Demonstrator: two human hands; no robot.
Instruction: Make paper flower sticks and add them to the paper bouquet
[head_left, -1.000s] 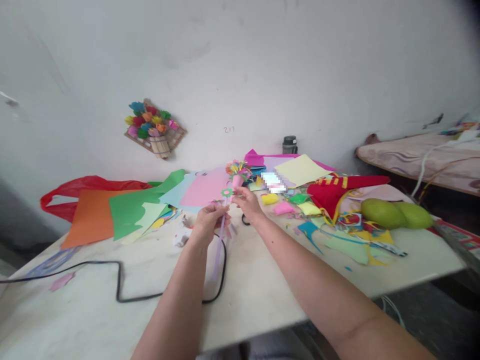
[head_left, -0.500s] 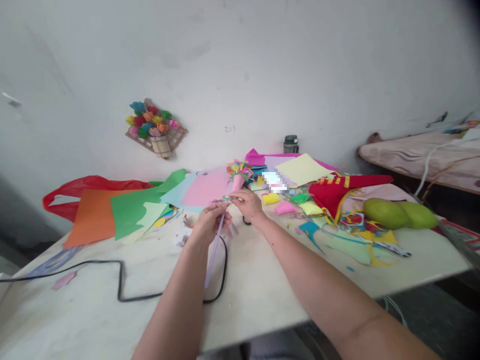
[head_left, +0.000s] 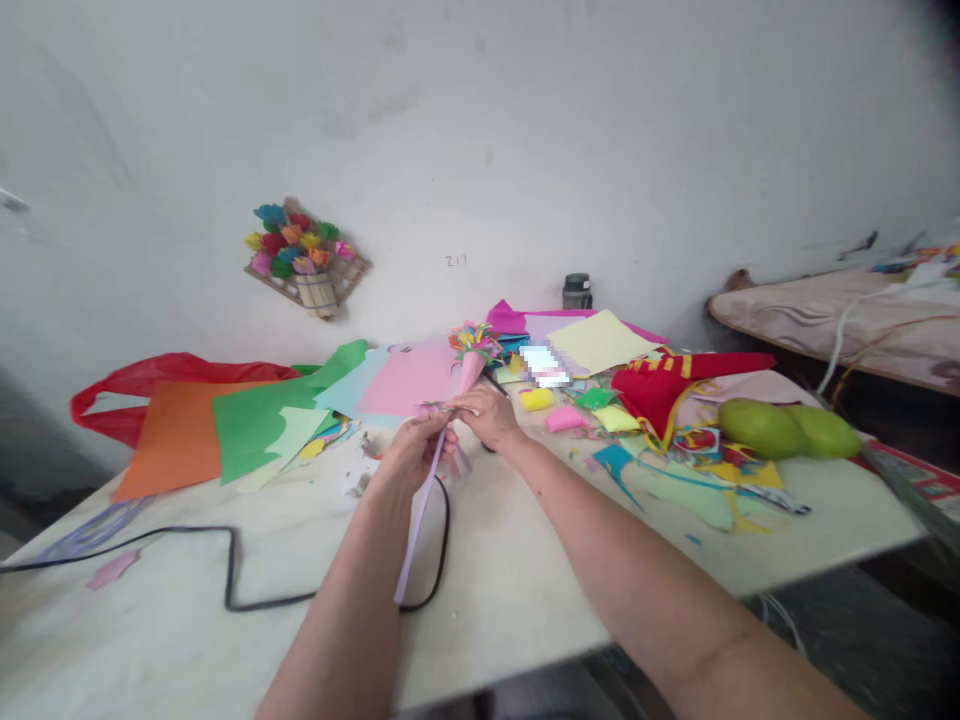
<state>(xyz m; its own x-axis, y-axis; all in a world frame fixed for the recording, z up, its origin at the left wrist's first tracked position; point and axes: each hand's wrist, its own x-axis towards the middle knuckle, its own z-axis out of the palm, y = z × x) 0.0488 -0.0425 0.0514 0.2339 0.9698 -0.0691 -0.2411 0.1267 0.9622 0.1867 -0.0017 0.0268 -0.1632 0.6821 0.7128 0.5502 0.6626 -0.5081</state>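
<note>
Above the middle of the table, my left hand (head_left: 421,445) is closed around a long, thin lilac paper strip (head_left: 417,520), whose loose end hangs toward the front edge. My right hand (head_left: 486,415) meets it fingertip to fingertip, pinching at the strip's upper end. Small pink and green paper bits (head_left: 430,408) show at the left fingertips; how they join the strip is hidden. Just beyond my hands is a pink paper cone (head_left: 471,370) topped with colourful fringed paper (head_left: 472,338). Whether my right fingers touch this cone I cannot tell.
A black cable (head_left: 262,604) runs under my left forearm. Orange (head_left: 180,440) and green sheets (head_left: 255,430) lie left. At right are clay-like coloured packets (head_left: 566,417), red cloth (head_left: 652,390), scissors (head_left: 776,497) and green fruits (head_left: 765,428). A dark bottle (head_left: 577,291) stands by the wall.
The view has shifted slightly. My right fingers have come closer to my left fingertips, and the strip's loose end has swung a little toward me and left.
</note>
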